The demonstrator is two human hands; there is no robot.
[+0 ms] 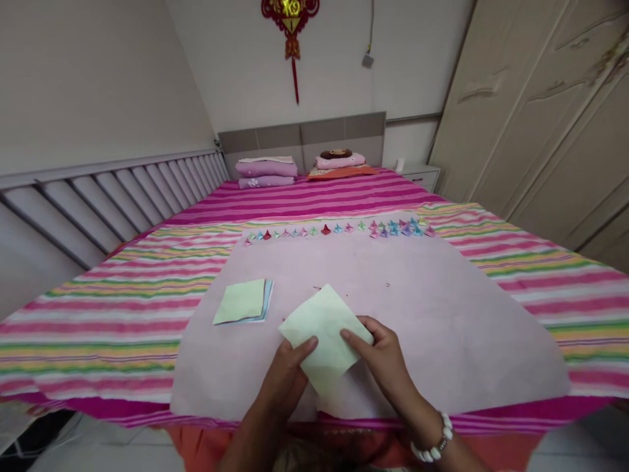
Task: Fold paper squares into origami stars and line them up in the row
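A square sheet of pale green paper (322, 324) is held up between both hands, turned so that one corner points away from me. My left hand (293, 367) pinches its left side, thumb on top and fingers underneath. On the right side my right hand (376, 347) grips the sheet the same way, with a white bead bracelet (435, 442) on that wrist. A small stack of coloured paper squares (243, 300), light green on top with blue and dark red edges showing, lies to the left on the pale sheet (417, 328).
Along the far edge of the pale sheet stands a row of small folded paper pieces (325, 229) in several colours, clustered more thickly at the right. A striped bedspread (122, 301) lies beneath. Folded bedding (266, 172) sits by the headboard (344, 134); a railing (122, 190) runs along the left.
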